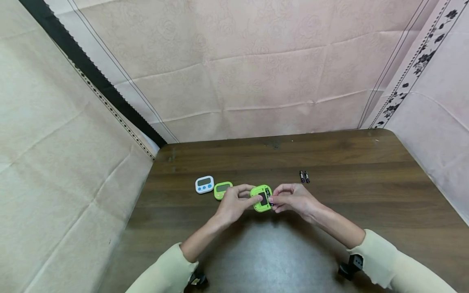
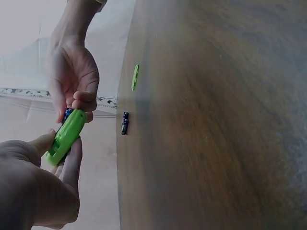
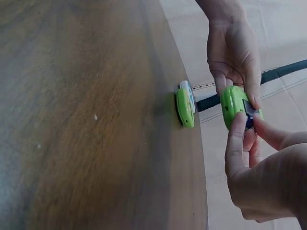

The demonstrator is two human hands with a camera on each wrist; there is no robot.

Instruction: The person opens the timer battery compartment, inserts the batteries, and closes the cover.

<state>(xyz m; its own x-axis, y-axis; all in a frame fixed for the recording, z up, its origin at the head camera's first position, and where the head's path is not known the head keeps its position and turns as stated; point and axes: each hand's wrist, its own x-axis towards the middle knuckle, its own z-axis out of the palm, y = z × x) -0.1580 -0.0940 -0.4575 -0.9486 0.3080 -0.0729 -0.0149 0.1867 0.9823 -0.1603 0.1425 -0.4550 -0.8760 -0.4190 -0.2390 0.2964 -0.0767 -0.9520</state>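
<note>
My left hand (image 1: 233, 203) grips a green digital timer (image 1: 257, 206) above the table, thumb on its back and fingers beneath. The timer's back faces up, with a dark panel and an uncovered battery slot along its right side. My right hand (image 1: 294, 200) pinches a dark battery (image 2: 67, 114) at that slot, partly hidden by the fingertips. Behind the left hand, a second green timer (image 1: 222, 188) lies on the table, touching or nearly touching a white timer (image 1: 204, 184) with blue buttons. Two dark batteries (image 1: 304, 176) lie side by side beyond the right hand.
A thin green piece (image 2: 135, 77), apparently a battery cover, lies on the wooden table (image 1: 348, 162) near the loose batteries in the left wrist view. Pale patterned cloth (image 1: 256, 81) hangs behind the table and along both sides.
</note>
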